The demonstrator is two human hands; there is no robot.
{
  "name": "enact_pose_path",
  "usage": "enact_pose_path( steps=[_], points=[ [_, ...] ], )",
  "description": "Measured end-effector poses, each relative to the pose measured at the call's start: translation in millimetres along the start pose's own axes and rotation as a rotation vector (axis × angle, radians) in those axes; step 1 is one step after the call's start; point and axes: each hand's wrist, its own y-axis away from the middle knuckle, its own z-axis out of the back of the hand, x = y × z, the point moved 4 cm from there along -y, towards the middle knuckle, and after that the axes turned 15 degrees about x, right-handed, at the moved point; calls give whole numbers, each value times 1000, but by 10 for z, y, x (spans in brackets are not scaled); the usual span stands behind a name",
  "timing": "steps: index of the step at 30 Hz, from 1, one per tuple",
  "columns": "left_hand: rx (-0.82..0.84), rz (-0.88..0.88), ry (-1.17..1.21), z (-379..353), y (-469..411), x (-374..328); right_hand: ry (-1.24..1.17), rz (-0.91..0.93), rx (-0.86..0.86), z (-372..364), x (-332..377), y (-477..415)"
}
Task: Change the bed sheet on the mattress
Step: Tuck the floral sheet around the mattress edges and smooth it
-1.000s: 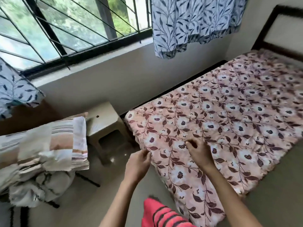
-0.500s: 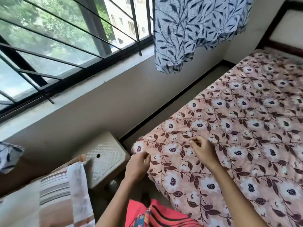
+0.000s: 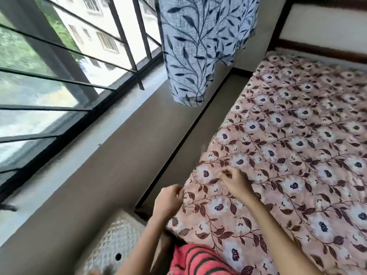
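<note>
A pink bed sheet (image 3: 288, 147) with dark leaves and white flowers covers the mattress from the near left corner to the headboard. My left hand (image 3: 168, 200) pinches the sheet's edge at the near left corner, fingers curled. My right hand (image 3: 235, 182) rests a little farther in on the sheet, with its fingers curled and pinching the fabric. Both forearms reach in from the bottom of the view.
A window with dark bars (image 3: 65, 80) fills the left wall above a grey ledge (image 3: 83, 175). A blue leaf-print curtain (image 3: 198, 46) hangs over the gap beside the bed. A white plastic stool (image 3: 115, 245) stands below my left arm. The headboard (image 3: 321, 26) is at the far right.
The view has swung up and towards the window, so the striped pillows left of the stool dropped out of sight. Both hands kept their pinch at the sheet's near left corner.
</note>
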Motion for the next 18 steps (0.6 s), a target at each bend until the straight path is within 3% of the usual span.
enact_pose_path(
  steps=[8, 18],
  points=[
    [-48, -93, -25, 524, -511, -120, -4, -20, -50, 17, 357, -478],
    [-9, -81, -18, 556, -703, 97, -5, -72, -9, -214, 379, -646]
  ],
)
